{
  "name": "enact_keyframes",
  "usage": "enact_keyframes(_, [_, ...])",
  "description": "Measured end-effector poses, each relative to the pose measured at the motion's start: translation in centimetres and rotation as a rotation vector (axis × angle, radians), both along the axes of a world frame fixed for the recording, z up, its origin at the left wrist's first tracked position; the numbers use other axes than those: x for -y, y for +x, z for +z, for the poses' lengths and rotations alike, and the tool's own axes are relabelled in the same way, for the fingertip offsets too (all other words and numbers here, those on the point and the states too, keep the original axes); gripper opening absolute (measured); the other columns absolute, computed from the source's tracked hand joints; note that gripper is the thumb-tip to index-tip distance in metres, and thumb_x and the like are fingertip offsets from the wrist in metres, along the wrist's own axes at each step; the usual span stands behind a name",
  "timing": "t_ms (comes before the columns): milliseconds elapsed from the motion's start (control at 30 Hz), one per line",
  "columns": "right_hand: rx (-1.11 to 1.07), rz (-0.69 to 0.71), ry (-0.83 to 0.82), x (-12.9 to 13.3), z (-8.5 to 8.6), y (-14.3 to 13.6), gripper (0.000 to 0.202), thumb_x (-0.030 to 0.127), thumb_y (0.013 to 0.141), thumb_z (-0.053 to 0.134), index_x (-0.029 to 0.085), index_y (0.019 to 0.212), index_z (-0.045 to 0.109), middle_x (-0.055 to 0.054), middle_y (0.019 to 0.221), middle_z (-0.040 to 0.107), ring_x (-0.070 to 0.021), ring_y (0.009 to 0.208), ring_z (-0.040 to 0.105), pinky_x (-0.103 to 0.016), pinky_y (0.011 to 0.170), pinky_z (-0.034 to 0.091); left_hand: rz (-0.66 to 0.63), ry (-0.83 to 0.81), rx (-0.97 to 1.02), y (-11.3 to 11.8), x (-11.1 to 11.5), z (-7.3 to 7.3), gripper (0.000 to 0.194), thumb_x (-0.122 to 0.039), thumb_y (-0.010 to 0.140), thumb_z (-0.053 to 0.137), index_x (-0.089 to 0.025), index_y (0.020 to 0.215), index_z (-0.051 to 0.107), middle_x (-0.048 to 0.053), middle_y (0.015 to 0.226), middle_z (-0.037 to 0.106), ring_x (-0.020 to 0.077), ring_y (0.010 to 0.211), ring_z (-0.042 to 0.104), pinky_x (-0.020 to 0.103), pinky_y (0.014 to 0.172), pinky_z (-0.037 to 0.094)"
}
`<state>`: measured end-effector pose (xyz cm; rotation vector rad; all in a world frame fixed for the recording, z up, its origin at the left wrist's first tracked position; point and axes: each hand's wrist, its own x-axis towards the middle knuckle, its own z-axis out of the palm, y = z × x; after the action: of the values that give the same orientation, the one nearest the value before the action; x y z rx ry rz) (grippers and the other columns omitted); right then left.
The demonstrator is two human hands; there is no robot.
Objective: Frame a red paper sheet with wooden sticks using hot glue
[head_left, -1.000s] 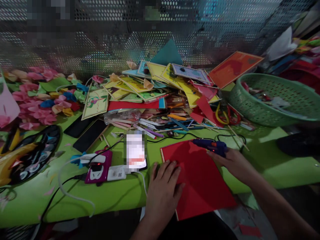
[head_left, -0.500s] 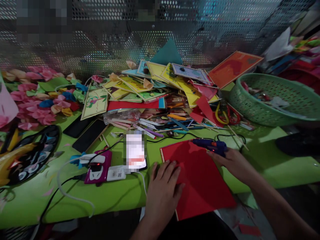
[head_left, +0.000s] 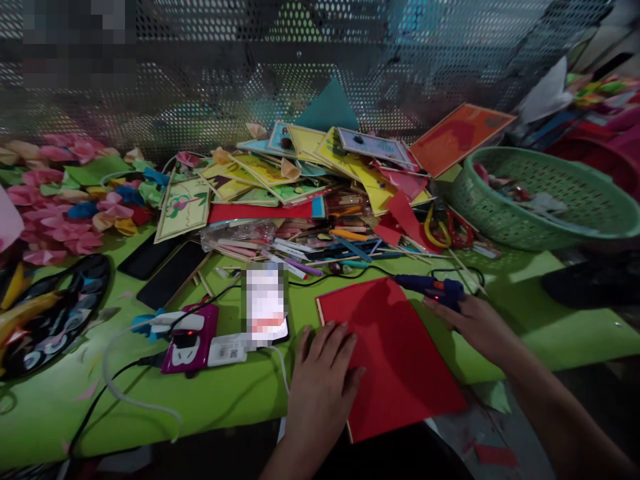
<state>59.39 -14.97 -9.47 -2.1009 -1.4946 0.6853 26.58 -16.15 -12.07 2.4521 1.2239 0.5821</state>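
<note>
A red sheet [head_left: 395, 360] lies on the green table [head_left: 240, 393], with a pale thin strip along its left edge. My left hand [head_left: 327, 373] rests flat over the sheet's left side, fingers spread a little, gripping nothing. In my right hand [head_left: 463, 317] is a blue glue gun [head_left: 433, 288], its nozzle pointing left near the sheet's upper right corner. A small red light glows on the gun, and a black cord runs behind it.
Left of the sheet are a lit phone [head_left: 265, 307], a purple power strip [head_left: 193, 347] and cables. Behind lie sticks and pens [head_left: 300, 250], decorated cards [head_left: 245, 177] and scissors [head_left: 440, 230]. A green basket [head_left: 540, 227] stands at right; paper flowers [head_left: 65, 200] lie at left.
My right hand has moved slightly right with the glue gun, whose nozzle has shifted off the sheet's top edge toward its corner. The view has shifted a little; my left hand stays on the sheet.
</note>
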Motion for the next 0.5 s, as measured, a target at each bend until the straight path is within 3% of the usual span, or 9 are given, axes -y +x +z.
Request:
enact_keyframes(233, [-0.040, 0.039, -0.019, -0.6, 1.1, -1.6, 0.042, 0.063, 0.083, 0.064, 0.023, 0.072, 0.071, 0.002, 0.046, 0.048, -0.0204, 0.051, 0.053, -0.030, 0.048, 0.038, 0.008, 0.020, 0.016, 0.0, 0.1, 0.0, 0.036, -0.033, 0.105, 0.057, -0.026, 0.140, 0.061, 0.001, 0.152, 0.061, 0.0257, 0.141, 0.054, 0.057, 0.123, 0.036])
enact_keyframes(367, [-0.030, 0.043, -0.022, -0.7, 1.2, -1.5, 0.042, 0.062, 0.084, 0.063, 0.024, 0.067, 0.068, 0.003, 0.044, 0.044, -0.0181, 0.046, 0.046, -0.030, 0.046, 0.034, -0.002, 0.021, -0.017, -0.1, 0.0, 0.1, 0.036, -0.031, 0.105, 0.057, -0.025, 0.140, 0.061, 0.002, 0.152, 0.061, 0.0262, 0.141, 0.054, 0.057, 0.123, 0.037])
enact_keyframes(500, [-0.033, 0.014, -0.016, -0.4, 0.8, -1.0, 0.044, 0.064, 0.083, 0.064, 0.024, 0.065, 0.064, 0.002, 0.048, 0.050, -0.0172, 0.046, 0.045, -0.029, 0.045, 0.034, -0.006, 0.028, -0.022, 0.0, 0.0, 0.1, 0.036, -0.030, 0.104, 0.057, -0.025, 0.140, 0.061, 0.002, 0.152, 0.062, 0.0265, 0.140, 0.056, 0.058, 0.122, 0.037])
